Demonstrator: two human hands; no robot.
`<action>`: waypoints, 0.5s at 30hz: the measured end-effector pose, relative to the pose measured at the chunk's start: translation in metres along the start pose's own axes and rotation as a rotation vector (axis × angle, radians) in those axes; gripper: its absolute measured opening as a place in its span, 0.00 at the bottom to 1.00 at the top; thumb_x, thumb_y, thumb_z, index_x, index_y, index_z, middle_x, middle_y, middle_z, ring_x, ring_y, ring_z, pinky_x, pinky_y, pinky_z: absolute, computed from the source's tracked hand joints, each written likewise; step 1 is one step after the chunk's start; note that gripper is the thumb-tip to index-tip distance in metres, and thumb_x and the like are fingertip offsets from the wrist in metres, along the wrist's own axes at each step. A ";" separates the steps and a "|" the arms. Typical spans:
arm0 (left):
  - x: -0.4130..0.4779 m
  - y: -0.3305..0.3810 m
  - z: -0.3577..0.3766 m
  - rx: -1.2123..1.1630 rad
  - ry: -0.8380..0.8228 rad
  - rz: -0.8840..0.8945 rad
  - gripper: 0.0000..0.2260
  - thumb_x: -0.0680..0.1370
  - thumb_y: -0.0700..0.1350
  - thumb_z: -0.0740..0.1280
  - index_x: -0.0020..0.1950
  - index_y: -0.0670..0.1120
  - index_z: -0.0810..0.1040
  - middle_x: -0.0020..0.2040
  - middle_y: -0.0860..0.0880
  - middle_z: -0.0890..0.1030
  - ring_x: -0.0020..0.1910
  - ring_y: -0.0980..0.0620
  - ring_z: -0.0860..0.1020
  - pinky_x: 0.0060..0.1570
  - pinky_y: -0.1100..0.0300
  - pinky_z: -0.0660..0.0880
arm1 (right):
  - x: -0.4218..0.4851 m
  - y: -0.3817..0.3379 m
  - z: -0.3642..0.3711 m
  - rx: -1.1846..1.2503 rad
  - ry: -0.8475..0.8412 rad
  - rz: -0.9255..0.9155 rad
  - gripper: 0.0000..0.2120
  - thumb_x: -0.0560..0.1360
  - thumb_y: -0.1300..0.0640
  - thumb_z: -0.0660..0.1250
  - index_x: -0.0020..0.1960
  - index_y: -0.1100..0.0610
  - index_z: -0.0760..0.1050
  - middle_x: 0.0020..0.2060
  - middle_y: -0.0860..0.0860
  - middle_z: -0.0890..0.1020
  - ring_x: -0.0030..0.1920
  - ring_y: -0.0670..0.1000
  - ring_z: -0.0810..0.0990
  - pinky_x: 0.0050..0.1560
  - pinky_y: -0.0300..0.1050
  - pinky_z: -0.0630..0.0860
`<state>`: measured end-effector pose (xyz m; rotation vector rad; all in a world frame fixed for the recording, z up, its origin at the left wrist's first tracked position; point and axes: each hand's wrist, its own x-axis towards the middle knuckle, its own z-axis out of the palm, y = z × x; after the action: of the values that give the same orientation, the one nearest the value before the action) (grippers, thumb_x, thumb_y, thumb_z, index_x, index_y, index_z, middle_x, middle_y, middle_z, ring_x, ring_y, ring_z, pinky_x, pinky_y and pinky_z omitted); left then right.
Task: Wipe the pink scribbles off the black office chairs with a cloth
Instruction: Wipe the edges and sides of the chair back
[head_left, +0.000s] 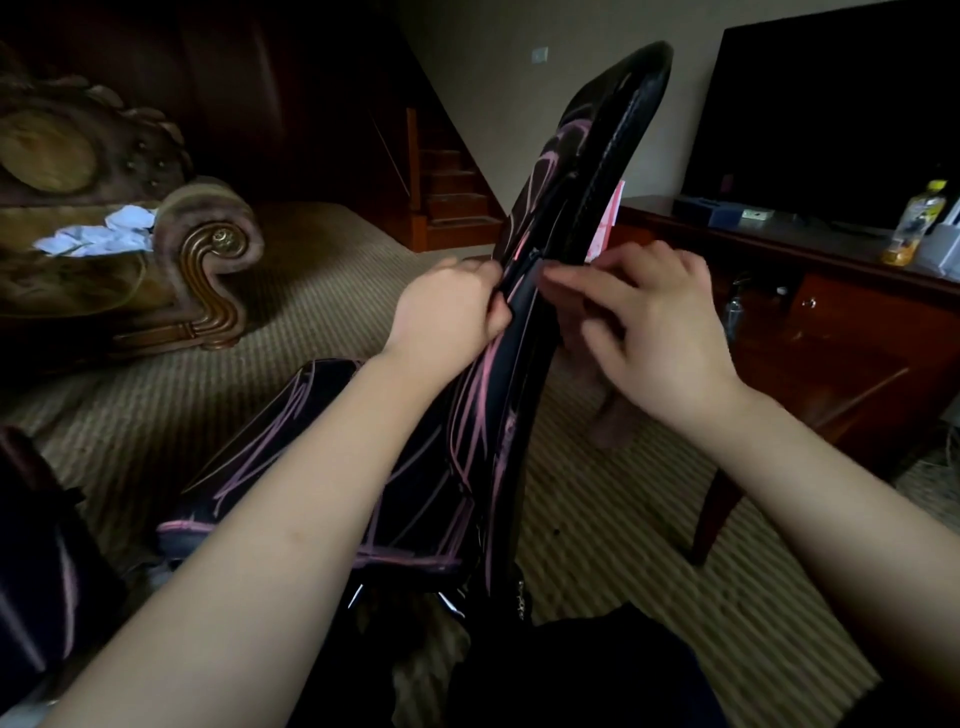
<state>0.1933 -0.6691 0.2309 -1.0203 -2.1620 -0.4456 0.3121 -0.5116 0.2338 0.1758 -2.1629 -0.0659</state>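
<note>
The black office chair (431, 493) stands just ahead, with pink scribbles (483, 374) across its seat and backrest. The left hand (452, 312) pinches the backrest edge with curled fingers, and the right hand (654, 332) lays loosely spread fingers on the rear rim; I cannot make out a cloth. It would be best to brace with 1 hand and wipe along the lines, though a 2nd scribbled chair (31, 545) waits at left and the TV cabinet (831, 322) crowds the right.

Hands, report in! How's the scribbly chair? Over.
Left hand grips chair back edge; right hand touches it. Pink scribbles not yet wiped. No cloth in hands.
</note>
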 end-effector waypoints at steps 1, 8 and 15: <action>-0.001 0.001 0.001 -0.010 0.007 0.000 0.09 0.76 0.43 0.62 0.50 0.39 0.76 0.47 0.40 0.80 0.50 0.40 0.75 0.41 0.52 0.70 | -0.004 -0.002 0.002 0.008 -0.011 0.007 0.22 0.71 0.54 0.59 0.65 0.48 0.75 0.49 0.54 0.78 0.51 0.58 0.74 0.54 0.53 0.65; -0.002 0.000 0.002 0.005 0.019 -0.006 0.10 0.77 0.43 0.61 0.51 0.39 0.76 0.47 0.40 0.80 0.50 0.40 0.75 0.42 0.50 0.71 | -0.071 -0.021 0.046 -0.009 -0.374 -0.113 0.22 0.71 0.51 0.57 0.62 0.46 0.76 0.46 0.52 0.79 0.46 0.57 0.77 0.52 0.53 0.65; -0.006 -0.004 0.004 0.013 0.055 0.002 0.11 0.75 0.42 0.63 0.53 0.38 0.78 0.44 0.40 0.81 0.47 0.39 0.77 0.41 0.50 0.73 | -0.010 -0.013 0.002 0.021 -0.047 0.044 0.23 0.71 0.53 0.59 0.65 0.47 0.75 0.49 0.54 0.78 0.50 0.59 0.75 0.53 0.54 0.66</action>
<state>0.1904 -0.6723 0.2238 -0.9917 -2.1121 -0.4532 0.3173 -0.5224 0.2226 0.1406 -2.2140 -0.0223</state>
